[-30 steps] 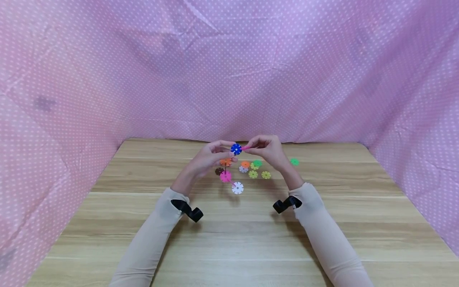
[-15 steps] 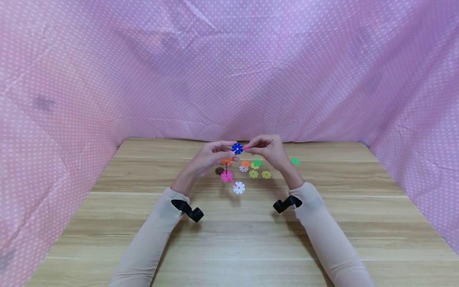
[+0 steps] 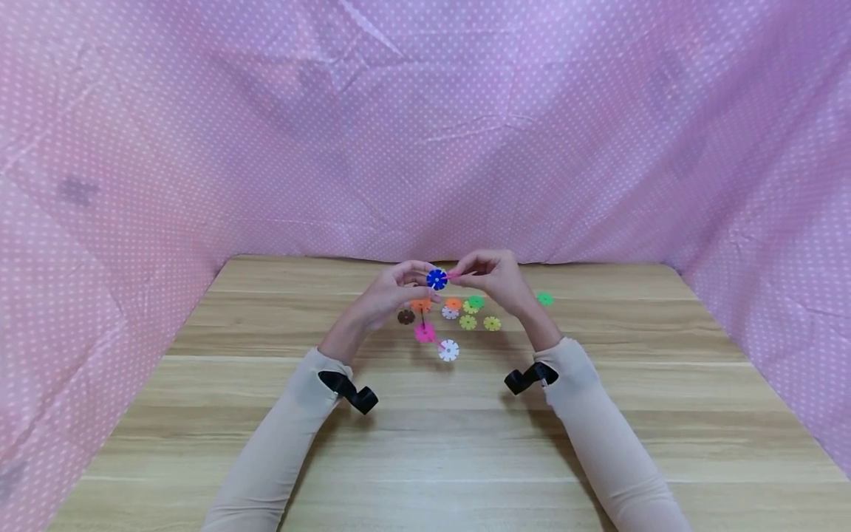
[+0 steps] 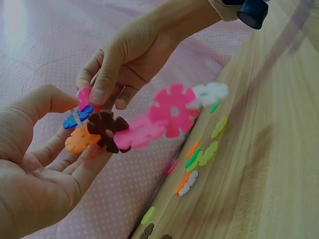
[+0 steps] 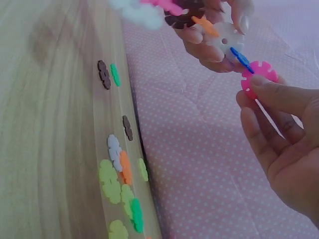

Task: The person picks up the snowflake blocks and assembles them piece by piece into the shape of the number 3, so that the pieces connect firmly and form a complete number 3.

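My left hand holds a chain of slotted plastic snowflake discs above the far part of the table, thumb and fingers around its upper end. A blue disc stands between both hands. With thumb and fingertips my right hand pinches a pink disc, which meets the blue one at its edge. From the blue disc the chain runs through a whitish disc, an orange disc, a brown disc and two pink discs to a white disc at the dangling end.
Loose discs lie on the wooden table below and behind the hands: yellow, green, orange, white and brown. A pink dotted cloth hangs around the table's back and sides.
The chain's dangling end has swung a little right and down. The blue disc has shifted slightly left and down since half a second ago; both hands keep their grip nearly in place.
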`<state>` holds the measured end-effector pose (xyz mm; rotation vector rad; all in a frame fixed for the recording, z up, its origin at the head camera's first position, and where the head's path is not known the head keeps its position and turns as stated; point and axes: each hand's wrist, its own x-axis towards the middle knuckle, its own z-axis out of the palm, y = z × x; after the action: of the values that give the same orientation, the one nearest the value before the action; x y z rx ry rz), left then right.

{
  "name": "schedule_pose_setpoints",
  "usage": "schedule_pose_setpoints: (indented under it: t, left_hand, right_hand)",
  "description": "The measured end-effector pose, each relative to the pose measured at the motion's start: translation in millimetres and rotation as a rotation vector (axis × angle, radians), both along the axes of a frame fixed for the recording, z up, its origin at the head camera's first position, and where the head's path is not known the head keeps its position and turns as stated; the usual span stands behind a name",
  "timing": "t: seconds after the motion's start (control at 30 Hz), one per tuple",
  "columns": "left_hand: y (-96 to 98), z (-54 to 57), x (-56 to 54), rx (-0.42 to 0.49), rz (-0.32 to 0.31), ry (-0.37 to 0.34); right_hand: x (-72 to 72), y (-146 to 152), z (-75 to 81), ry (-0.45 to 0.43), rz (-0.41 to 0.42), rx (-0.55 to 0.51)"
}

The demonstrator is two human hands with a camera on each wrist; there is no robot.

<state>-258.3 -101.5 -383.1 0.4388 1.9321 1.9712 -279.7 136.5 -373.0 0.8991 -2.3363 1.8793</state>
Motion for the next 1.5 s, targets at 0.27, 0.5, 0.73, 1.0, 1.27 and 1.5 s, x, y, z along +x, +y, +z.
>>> schedule_pose_setpoints:
  t: [0.27, 0.5, 0.73, 1.0, 1.27, 1.5]
  left_hand:
    - [-1.9, -9.0, -4.2, -0.043, 0.010, -0.023]
    - [-1.0, -15.5, -8.1, -0.024, 0.026, -0.053]
    - [-0.7, -19.8, -8.9, -0.044, 0.050, -0.071]
    - [-3.5, -23.4, -10.4, -0.050, 0.072, -0.071]
    - [-6.2, -23.3, -11.7, -0.058, 0.068, -0.070]
    - [-8.5, -24.1, -11.5, -0.040, 0.070, -0.082]
  right_hand:
    - [-3.5, -4.9, -3.1, -0.122, 0.040, 0.060]
    - [-6.4, -9.7, -9.2, -0.122, 0.055, 0.083]
    - [-5.5, -8.2, -9.4, -0.143, 0.047, 0.134]
    - [-7.5, 8.4, -7.3, -0.139, 0.027, 0.249]
    - [-11.8, 37.3, -10.1, -0.146, 0.104, 0.446]
    - [-17.1, 58.2, -20.7, -0.133, 0.175, 0.588]
